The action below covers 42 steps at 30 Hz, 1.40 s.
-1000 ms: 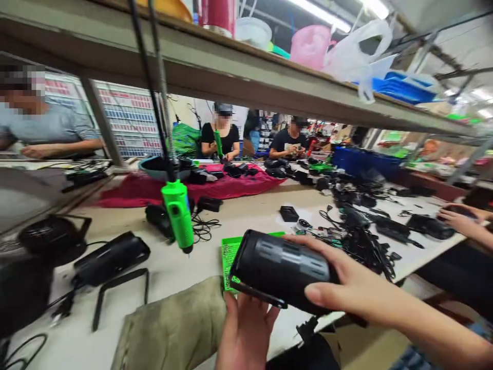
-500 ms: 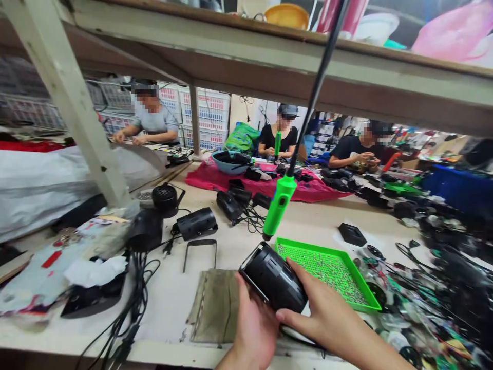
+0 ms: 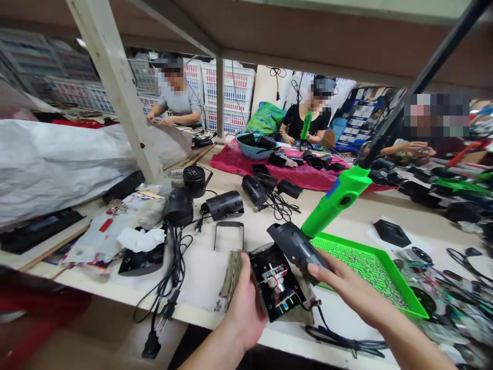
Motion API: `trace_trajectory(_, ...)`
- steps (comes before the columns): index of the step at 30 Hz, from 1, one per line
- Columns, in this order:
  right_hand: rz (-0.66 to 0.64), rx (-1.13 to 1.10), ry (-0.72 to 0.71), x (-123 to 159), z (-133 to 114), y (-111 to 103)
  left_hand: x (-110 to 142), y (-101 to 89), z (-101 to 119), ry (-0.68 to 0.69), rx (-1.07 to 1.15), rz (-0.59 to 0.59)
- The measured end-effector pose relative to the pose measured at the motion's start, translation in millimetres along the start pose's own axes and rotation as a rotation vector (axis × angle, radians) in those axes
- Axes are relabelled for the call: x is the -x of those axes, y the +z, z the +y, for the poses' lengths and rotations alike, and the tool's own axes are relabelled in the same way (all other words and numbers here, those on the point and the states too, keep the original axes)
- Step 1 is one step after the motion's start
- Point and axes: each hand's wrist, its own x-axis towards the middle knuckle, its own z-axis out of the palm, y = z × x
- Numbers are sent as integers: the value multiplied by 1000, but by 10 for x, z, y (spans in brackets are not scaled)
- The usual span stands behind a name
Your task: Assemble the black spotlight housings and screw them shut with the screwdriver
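- Left hand (image 3: 244, 308): curling around the open black housing (image 3: 275, 290), palm cupping its left edge, fingers hidden behind it.
- Right hand (image 3: 348, 290): holding the black housing cover (image 3: 295, 245), fingers pressed together along its lower edge; the thumb's position cannot be told.
- One circuit board (image 3: 278, 280) with thin red and white wires is sitting inside the open black housing, facing upward.
- One green tray (image 3: 408, 303) is lying just right of both hands, holding many small screws (image 3: 362, 267), too many to count.
- One green electric screwdriver (image 3: 337, 200) is hanging from a black rod (image 3: 423, 74), its lower end just behind the tray's far left corner.
- Left of the green tray, three black tubular housings (image 3: 224, 204) are lying on their sides, and two round black parts (image 3: 178, 207) are standing nearby.
- One U-shaped metal bracket (image 3: 229, 234) and one black power cord (image 3: 171, 272) are also lying left of the tray.
- Surface: a white workbench (image 3: 204, 282) is carrying everything listed.
- Room: beyond the tray, a pink cloth (image 3: 239, 162) is covering the bench, stacked white crates (image 3: 229, 92) are standing behind it, and three co-workers (image 3: 177, 97) are sitting around the bench.
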Motion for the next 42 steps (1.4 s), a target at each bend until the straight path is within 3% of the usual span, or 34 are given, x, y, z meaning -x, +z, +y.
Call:
trace_trajectory(6, 163, 381, -89, -276, 84, 266, 42, -72, 112, 8, -16, 119)
trace_trajectory(12, 280, 561, -154, -402, 45, 395, 39, -116, 157, 28, -4, 244)
trace_trajectory(19, 348, 730, -257, -357, 197, 572, 47, -137, 166, 35, 5, 255)
trace_trajectory(22, 374, 678, -345, -146, 132, 537, 40, -134, 155, 64, -22, 251)
trace_trajectory(24, 314, 535, -390, 45, 67, 516, 32, -119, 138, 76, -60, 234)
trace_trajectory(27, 135, 355, -318, 298, 26, 550, 14, -84, 103, 81, -151, 239)
trace_trajectory(29, 89, 326, -260, 399, 56, 602, 2, -66, 79, 106, -208, 268)
trace_trajectory(38, 194, 294, -340, 482, 276, 683, 11, -53, 34, 152, -253, 353)
trace_trajectory(42, 186, 297, -387, 466, 330, 678, 49, -21, 13, 302, -289, 343)
